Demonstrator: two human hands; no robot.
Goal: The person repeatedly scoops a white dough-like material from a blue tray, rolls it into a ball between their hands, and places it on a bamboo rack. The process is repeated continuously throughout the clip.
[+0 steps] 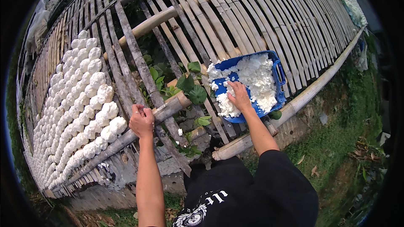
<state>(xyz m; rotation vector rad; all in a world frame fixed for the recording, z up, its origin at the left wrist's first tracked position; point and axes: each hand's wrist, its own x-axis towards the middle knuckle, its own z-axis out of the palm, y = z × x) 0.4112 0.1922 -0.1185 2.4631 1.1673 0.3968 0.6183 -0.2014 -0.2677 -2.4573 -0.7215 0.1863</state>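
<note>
My right hand (240,97) reaches into a blue plastic basin (232,77) with its fingers and thumb apart, touching the white crumbly mass (257,73) inside. Part of the basin's blue floor shows through the mass. My left hand (142,120) is curled into a fist above a thick bamboo pole (168,108); whatever may be inside its fingers is hidden. White bits cling to that hand. To its left, many rounded white lumps (86,101) lie in close rows on the bamboo slats, the nearest lump (118,125) a short way from my fist.
Bamboo slats (235,14) make up the rack, with wide gaps around a cut bamboo pole (147,26). Green leaves (191,88) poke up through one gap. A long bamboo rail (313,96) edges the near side, and grass (332,143) lies below. White crumbs (180,132) lie near my left forearm.
</note>
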